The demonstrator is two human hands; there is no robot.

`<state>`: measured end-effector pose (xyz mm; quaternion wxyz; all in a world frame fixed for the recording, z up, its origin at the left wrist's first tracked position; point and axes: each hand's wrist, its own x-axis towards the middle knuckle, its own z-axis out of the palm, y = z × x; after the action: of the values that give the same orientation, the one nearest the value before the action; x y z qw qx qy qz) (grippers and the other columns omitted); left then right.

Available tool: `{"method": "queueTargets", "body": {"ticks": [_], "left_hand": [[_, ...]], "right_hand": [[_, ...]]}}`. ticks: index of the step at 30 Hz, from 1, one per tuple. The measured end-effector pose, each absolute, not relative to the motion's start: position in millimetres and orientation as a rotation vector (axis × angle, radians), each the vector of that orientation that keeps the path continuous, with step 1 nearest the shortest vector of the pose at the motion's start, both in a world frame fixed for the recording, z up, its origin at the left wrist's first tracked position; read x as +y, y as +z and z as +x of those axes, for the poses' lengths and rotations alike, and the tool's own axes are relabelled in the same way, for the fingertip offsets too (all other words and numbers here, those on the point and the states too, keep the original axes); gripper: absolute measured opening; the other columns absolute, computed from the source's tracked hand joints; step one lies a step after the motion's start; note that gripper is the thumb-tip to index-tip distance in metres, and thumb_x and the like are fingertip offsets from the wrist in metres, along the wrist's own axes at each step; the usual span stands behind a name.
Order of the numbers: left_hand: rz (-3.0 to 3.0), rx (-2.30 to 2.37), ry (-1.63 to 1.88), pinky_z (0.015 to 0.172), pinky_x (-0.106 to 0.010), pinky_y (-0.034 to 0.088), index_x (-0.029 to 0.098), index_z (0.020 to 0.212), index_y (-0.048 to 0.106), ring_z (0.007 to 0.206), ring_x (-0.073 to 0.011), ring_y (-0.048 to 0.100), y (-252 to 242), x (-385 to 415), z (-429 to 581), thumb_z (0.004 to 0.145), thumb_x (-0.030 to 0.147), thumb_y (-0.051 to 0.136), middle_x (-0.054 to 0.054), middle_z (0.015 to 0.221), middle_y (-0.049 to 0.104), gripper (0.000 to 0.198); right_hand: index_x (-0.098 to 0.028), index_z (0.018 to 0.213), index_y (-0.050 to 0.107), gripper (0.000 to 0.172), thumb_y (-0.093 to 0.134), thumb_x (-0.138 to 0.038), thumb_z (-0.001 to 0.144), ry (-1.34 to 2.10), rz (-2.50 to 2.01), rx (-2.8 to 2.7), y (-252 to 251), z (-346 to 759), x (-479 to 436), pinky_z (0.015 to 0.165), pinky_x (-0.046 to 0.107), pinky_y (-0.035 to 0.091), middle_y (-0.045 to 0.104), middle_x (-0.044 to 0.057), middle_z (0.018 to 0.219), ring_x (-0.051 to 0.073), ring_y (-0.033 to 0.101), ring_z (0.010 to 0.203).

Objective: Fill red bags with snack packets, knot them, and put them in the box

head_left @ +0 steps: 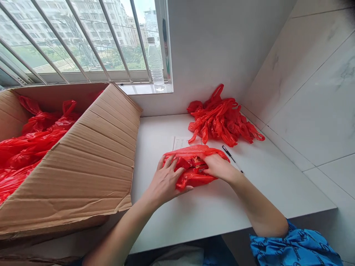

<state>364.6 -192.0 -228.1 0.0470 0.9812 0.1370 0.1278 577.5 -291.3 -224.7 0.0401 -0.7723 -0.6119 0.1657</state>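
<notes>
A filled red plastic bag (194, 166) lies on the white table (210, 207) in front of me. My left hand (166, 181) rests on the bag's left end, fingers curled over it and thumb beneath. My right hand (217, 166) grips the bag's right end, its fingers tucked into the red plastic. Something printed shows through the bag between my hands.
A large open cardboard box (91, 162) holding tied red bags (30, 144) fills the left side. A heap of empty red bags (222, 118) lies at the back by the wall. A pen (231, 158) and a paper sheet (181, 142) lie behind the bag. A water bottle (155, 62) stands on the sill.
</notes>
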Motion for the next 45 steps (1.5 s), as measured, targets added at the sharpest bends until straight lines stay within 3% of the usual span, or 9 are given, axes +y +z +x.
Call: {"method": "queueTargets", "body": {"ticks": [4, 8, 11, 14, 17, 21, 24, 33, 45], "left_hand": [[2.930, 0.260, 0.473, 0.117, -0.058, 0.017, 0.025, 0.111, 0.067, 0.134, -0.0346, 0.043, -230.9, -184.4, 369.2, 0.084, 0.064, 0.059, -0.010, 0.137, 0.057, 0.048], [2.749, 0.132, 0.537, 0.113, -0.049, 0.024, 0.025, 0.115, 0.066, 0.124, -0.0295, 0.051, -234.1, -186.8, 364.8, 0.086, 0.073, 0.044, -0.008, 0.119, 0.067, 0.060], [2.620, 0.180, 0.567, 0.106, -0.046, 0.031, 0.023, 0.116, 0.066, 0.108, -0.0271, 0.057, -237.4, -184.5, 361.6, 0.085, 0.082, 0.026, -0.008, 0.109, 0.070, 0.078], [2.522, 0.333, 0.550, 0.102, -0.046, 0.033, 0.024, 0.109, 0.068, 0.102, -0.0252, 0.058, -242.9, -179.6, 360.7, 0.092, 0.073, 0.016, -0.006, 0.102, 0.072, 0.074], [2.408, 0.602, 0.554, 0.100, -0.043, 0.036, 0.024, 0.103, 0.068, 0.103, -0.0232, 0.058, -249.2, -177.4, 362.2, 0.100, 0.055, 0.028, -0.004, 0.103, 0.072, 0.051], [2.220, 0.760, 0.647, 0.093, -0.038, 0.045, 0.024, 0.115, 0.062, 0.105, -0.0227, 0.060, -254.8, -178.6, 365.6, 0.097, 0.048, 0.045, -0.004, 0.114, 0.069, 0.034], [2.139, 0.751, 0.655, 0.087, -0.034, 0.047, 0.022, 0.099, 0.063, 0.096, -0.0210, 0.062, -256.8, -178.9, 367.6, 0.095, 0.046, 0.050, -0.004, 0.102, 0.071, 0.028], [1.970, 0.689, 0.660, 0.070, -0.027, 0.046, 0.018, 0.083, 0.059, 0.073, -0.0153, 0.057, -256.9, -177.2, 368.7, 0.096, 0.043, 0.048, -0.003, 0.081, 0.065, 0.030], [2.083, 0.703, 0.667, 0.082, -0.030, 0.043, 0.019, 0.071, 0.053, 0.074, -0.0151, 0.053, -255.4, -176.7, 367.6, 0.096, 0.038, 0.047, 0.001, 0.072, 0.061, 0.032]], "right_hand": [[-0.021, 0.118, 0.060, 0.031, 0.051, -0.028, 0.088, 0.584, -2.108, -1.809, -217.4, 584.4, -296.2, 0.063, 0.026, 0.040, 0.068, 0.002, 0.086, 0.018, 0.061, 0.075], [-0.022, 0.106, 0.061, 0.027, 0.040, -0.035, 0.095, 0.641, -1.904, -1.514, -211.2, 590.1, -298.7, 0.073, 0.028, 0.046, 0.068, 0.001, 0.089, 0.018, 0.062, 0.080], [-0.022, 0.114, 0.058, 0.032, 0.037, -0.037, 0.096, 0.848, -1.658, -1.255, -218.3, 590.5, -292.2, 0.079, 0.029, 0.050, 0.070, 0.003, 0.103, 0.019, 0.065, 0.092], [-0.022, 0.126, 0.052, 0.037, 0.037, -0.036, 0.095, 1.078, -1.373, -1.046, -229.8, 585.4, -283.7, 0.085, 0.031, 0.053, 0.069, 0.004, 0.111, 0.019, 0.067, 0.097], [-0.024, 0.127, 0.052, 0.037, 0.040, -0.037, 0.095, 1.201, -1.248, -0.962, -236.4, 575.2, -280.1, 0.090, 0.034, 0.054, 0.070, 0.004, 0.112, 0.020, 0.069, 0.099], [-0.024, 0.128, 0.055, 0.038, 0.044, -0.043, 0.097, 1.198, -1.290, -1.105, -238.5, 561.7, -281.2, 0.098, 0.035, 0.052, 0.067, 0.004, 0.119, 0.020, 0.065, 0.110], [-0.024, 0.129, 0.056, 0.042, 0.052, -0.048, 0.095, 1.085, -1.345, -1.164, -241.1, 558.4, -280.7, 0.097, 0.034, 0.052, 0.067, 0.005, 0.119, 0.019, 0.064, 0.111], [-0.020, 0.104, 0.065, 0.041, 0.056, -0.058, 0.091, 0.990, -1.456, -1.141, -242.2, 565.0, -281.8, 0.084, 0.034, 0.056, 0.072, 0.004, 0.103, 0.020, 0.069, 0.094], [-0.020, 0.103, 0.068, 0.036, 0.058, -0.052, 0.091, 1.037, -1.370, -1.183, -243.5, 568.3, -280.4, 0.085, 0.033, 0.056, 0.072, 0.005, 0.102, 0.020, 0.068, 0.095]]}}
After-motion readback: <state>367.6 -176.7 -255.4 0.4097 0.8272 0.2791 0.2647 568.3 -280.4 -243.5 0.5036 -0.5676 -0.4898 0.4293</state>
